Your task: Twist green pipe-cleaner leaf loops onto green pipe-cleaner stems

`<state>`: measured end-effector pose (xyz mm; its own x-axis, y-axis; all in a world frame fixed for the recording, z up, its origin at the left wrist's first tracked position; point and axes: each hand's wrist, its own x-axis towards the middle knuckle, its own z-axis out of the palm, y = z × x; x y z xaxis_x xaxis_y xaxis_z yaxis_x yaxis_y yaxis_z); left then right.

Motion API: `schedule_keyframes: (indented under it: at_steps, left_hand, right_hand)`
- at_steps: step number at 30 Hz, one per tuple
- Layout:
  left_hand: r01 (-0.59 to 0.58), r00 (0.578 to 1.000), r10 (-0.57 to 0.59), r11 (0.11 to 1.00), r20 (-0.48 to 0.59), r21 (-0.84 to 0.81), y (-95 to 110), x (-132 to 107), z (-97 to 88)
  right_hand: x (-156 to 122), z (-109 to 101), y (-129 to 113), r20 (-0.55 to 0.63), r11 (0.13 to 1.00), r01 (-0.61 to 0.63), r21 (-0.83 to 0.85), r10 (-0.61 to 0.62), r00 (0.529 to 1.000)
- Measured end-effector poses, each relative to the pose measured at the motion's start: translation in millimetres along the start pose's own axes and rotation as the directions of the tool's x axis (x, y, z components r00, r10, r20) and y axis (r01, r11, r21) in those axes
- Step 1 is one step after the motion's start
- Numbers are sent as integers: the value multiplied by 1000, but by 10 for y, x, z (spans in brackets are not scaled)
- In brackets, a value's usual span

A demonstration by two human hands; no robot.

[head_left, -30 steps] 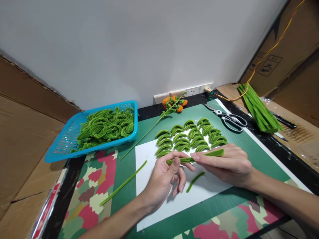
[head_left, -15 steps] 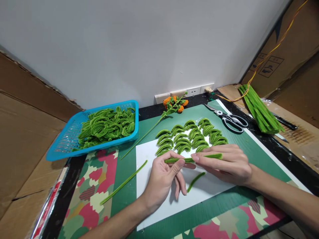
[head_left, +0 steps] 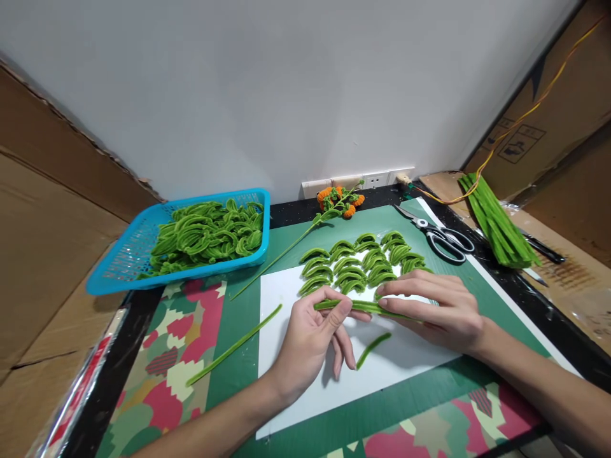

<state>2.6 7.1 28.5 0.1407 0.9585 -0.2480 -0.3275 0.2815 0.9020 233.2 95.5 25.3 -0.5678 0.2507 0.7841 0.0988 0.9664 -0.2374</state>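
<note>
Between my two hands is a bundle of short green pipe cleaners (head_left: 365,307), held level just above the white paper (head_left: 300,407). My left hand (head_left: 305,346) pinches its left end between thumb and index finger, the other fingers curled loosely below. My right hand (head_left: 443,308) has its fingers bent over the right end, which they partly hide. Behind the hands, several rows of curved green pipe cleaner pieces (head_left: 351,280) lie on the paper. One short piece (head_left: 373,350) rests beneath the hands, and a longer pipe cleaner (head_left: 233,346) lies to the left.
A blue basket (head_left: 184,275) at the back left holds a heap of looped green pieces. An orange flower stem (head_left: 329,216) lies near the wall. Scissors (head_left: 449,245) and a bundle of long pipe cleaners (head_left: 499,222) lie at the right, beside a knife (head_left: 544,247).
My right fingers have shifted and lifted slightly; the bundle's right end, which stuck out over them, now dips beneath them. My left hand keeps its pinch. The view has shifted slightly.
</note>
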Motion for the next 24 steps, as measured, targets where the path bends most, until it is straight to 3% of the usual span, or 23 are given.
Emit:
schedule_keyframes:
  at_steps: [8,13,17,21,24]
  left_hand:
    - [-11,1000,10,998,14,55,-3,-26,19]
    - [-10,1000,9,998,7,63,25,-33,47]
    - [-5,1000,7,995,-12,96,38,-39,55]
    - [-15,999,20,991,-32,135,26,-49,52]
    - [-15,999,22,989,-42,149,17,-59,50]
  right_hand:
    - [48,3,-35,27,997,-72,28,71,997]
    - [65,46,-114,45,929,-292,228,290,956]
    - [90,58,-169,142,854,-377,358,349,926]
    - [148,25,-204,267,715,-565,411,498,825]
    - [181,-14,-220,405,651,-641,405,501,765]
